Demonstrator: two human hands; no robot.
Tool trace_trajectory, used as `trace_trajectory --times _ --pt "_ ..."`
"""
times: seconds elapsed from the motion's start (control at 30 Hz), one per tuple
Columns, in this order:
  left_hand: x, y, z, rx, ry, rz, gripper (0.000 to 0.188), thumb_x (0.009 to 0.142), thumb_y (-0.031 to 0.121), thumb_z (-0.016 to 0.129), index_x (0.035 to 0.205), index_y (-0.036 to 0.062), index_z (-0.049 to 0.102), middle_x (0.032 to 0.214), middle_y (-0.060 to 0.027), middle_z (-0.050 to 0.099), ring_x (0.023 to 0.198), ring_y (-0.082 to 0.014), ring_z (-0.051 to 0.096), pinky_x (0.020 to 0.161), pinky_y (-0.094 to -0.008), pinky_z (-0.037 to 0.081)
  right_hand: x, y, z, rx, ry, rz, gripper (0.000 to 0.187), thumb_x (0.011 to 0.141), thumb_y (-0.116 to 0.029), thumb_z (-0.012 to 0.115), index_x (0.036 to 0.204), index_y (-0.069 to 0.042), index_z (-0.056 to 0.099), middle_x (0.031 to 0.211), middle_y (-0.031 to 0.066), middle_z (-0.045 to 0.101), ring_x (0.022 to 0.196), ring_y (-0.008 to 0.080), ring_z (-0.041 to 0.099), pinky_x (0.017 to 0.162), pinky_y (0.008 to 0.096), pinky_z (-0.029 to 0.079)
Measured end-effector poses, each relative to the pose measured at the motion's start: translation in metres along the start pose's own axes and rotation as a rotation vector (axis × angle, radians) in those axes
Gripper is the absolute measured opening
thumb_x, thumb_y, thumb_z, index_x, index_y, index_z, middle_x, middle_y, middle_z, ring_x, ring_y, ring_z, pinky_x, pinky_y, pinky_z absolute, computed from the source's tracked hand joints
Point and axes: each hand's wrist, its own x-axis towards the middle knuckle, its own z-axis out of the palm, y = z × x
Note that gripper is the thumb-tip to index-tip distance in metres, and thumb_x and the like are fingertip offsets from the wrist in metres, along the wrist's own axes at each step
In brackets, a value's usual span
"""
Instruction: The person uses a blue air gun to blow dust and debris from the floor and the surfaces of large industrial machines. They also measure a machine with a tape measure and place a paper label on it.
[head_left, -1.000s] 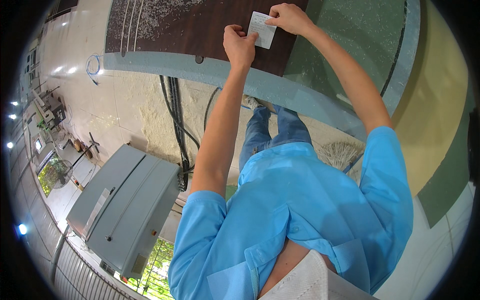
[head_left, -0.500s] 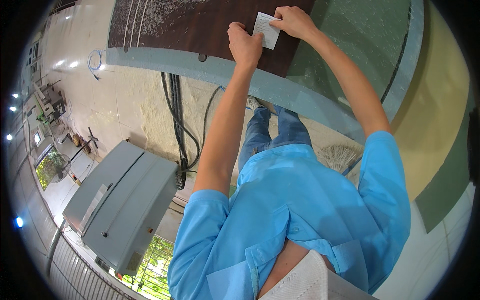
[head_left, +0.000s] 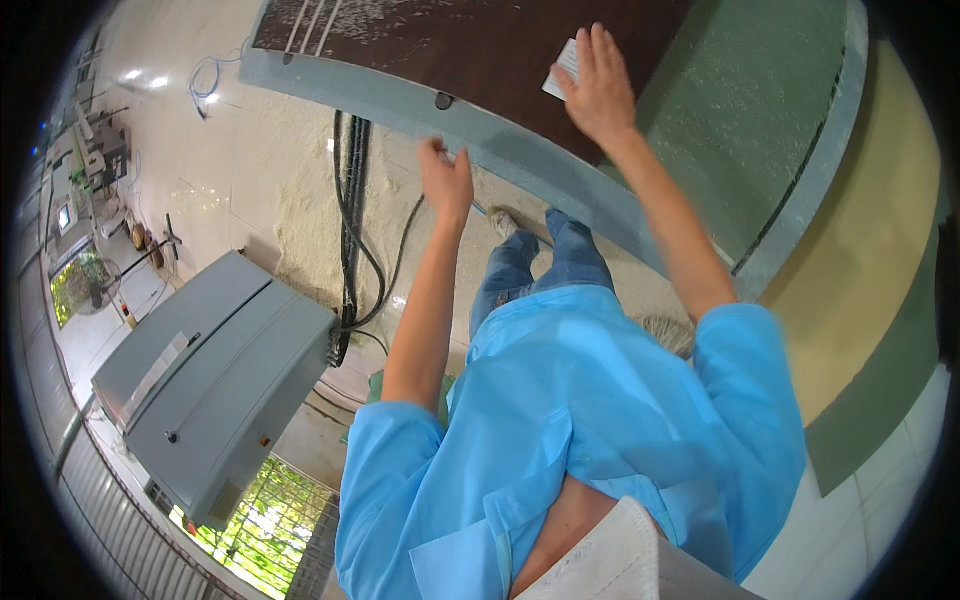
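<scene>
My right hand (head_left: 602,95) lies flat over a white label (head_left: 568,68) on the dark brown panel (head_left: 480,50), its fingers stretched out and close together. It covers the label's right part; the left part still shows beside the thumb. My left hand (head_left: 447,185) is off the panel, in front of the grey-blue table edge (head_left: 520,152). Its fingers are curled and somewhat blurred, with a small pale bit at the fingertips that I cannot make out. White shavings and dust are scattered over the panel, which has pale lines at its far left.
A green table surface (head_left: 750,130) extends right of the panel. To the left stands a grey metal cabinet (head_left: 215,370), with black cables (head_left: 352,200) running from it toward the table. Pale dust covers the floor (head_left: 300,180); a blue cable (head_left: 205,80) lies farther off.
My left hand has let go of the label and drawn back toward me past the table edge. My right hand has gone from gripping the label's edge to lying flat on it.
</scene>
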Motion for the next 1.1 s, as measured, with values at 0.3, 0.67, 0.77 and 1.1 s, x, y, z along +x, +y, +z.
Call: trace_trajectory --times 0.3,0.67,0.77,1.1 --pt "-0.198 -0.207 -0.149 0.316 -0.003 -0.664 0.044 0.084 0.024 0.072 0.117 0.0006 0.056 0.11 -0.0184 0.063 0.1 -0.0327 0.063 0.087 -0.0424 0.05 0.074 -0.014 0.036 -0.477 -0.323 0.233 0.079 0.099 -0.057 0.039 0.146 0.007 0.036 0.15 0.0326 0.037 0.139 0.0442 0.038 0.111 0.0522 0.035" --pt "-0.233 -0.376 -0.224 -0.272 0.064 -1.266 0.045 0.086 0.026 0.07 0.119 -0.0024 0.057 0.103 -0.0188 0.067 0.089 -0.027 0.067 0.077 -0.0391 0.053 -0.022 -0.033 0.061 -0.442 -0.142 0.303 0.078 0.102 -0.056 0.033 0.148 0.007 0.033 0.154 0.0278 0.033 0.143 0.0405 0.033 0.115 0.0503 0.03" --pt "-0.17 -0.397 -0.258 -0.578 0.049 -1.137 0.042 0.091 0.028 0.066 0.12 0.0003 0.056 0.103 -0.012 0.065 0.083 -0.0199 0.066 0.068 -0.0328 0.053 -0.045 -0.043 0.064 -0.427 -0.158 0.355 0.08 0.102 -0.057 0.033 0.145 0.01 0.036 0.151 0.0314 0.034 0.141 0.0427 0.034 0.115 0.0502 0.031" --pt "0.034 -0.444 -0.348 -0.583 0.12 -0.737 0.036 0.093 0.032 0.064 0.11 -0.0003 0.064 0.095 -0.009 0.068 0.079 -0.016 0.065 0.071 -0.0326 0.052 -0.048 -0.262 0.152 -0.023 -0.565 0.509 0.049 0.101 -0.034 0.05 0.132 0.004 0.057 0.134 0.021 0.059 0.125 0.0369 0.055 0.105 0.0451 0.042"
